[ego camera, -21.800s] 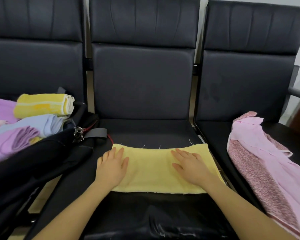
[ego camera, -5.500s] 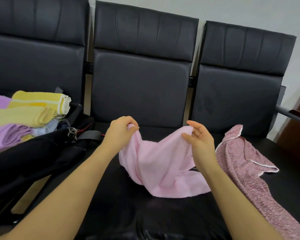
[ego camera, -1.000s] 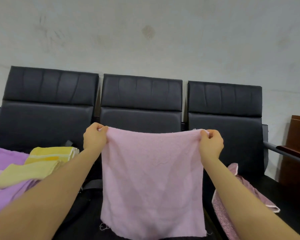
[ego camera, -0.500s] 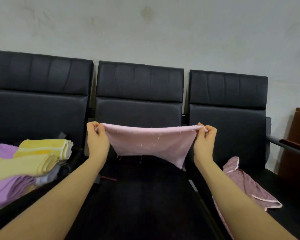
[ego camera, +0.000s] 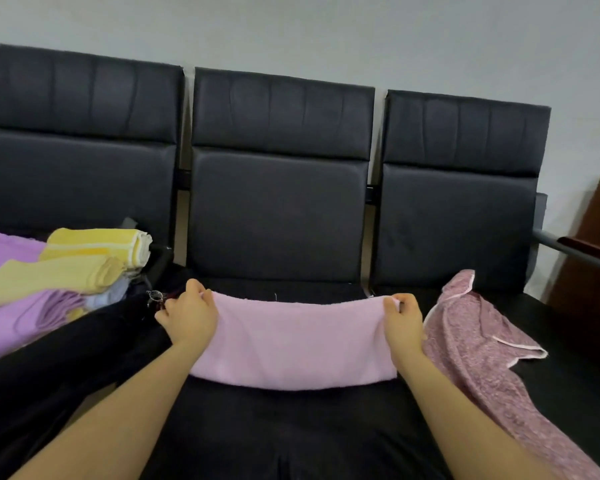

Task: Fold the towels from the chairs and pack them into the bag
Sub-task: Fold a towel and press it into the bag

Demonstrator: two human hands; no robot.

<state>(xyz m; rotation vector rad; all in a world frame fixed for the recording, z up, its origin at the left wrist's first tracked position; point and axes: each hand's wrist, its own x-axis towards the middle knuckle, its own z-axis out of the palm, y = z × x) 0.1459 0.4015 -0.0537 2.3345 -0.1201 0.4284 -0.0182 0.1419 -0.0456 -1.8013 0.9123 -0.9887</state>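
A light pink towel (ego camera: 295, 341) lies folded in half on the middle chair seat (ego camera: 284, 431). My left hand (ego camera: 187, 317) pinches its far left corner and my right hand (ego camera: 400, 318) pinches its far right corner. A mottled dark pink towel (ego camera: 471, 344) lies crumpled on the right chair. On the left chair a black bag (ego camera: 59, 368) lies open, with several folded towels in yellow (ego camera: 97, 247), pale yellow and purple stacked in it.
Three black padded chairs stand in a row against a grey wall. A metal armrest (ego camera: 568, 252) and a brown wooden piece of furniture (ego camera: 596, 258) are at the far right. A key ring (ego camera: 155, 296) hangs on the bag near my left hand.
The pink towel was held up spread in the air. It now lies doubled over on the middle seat, with both hands lowered and still pinching its far corners.
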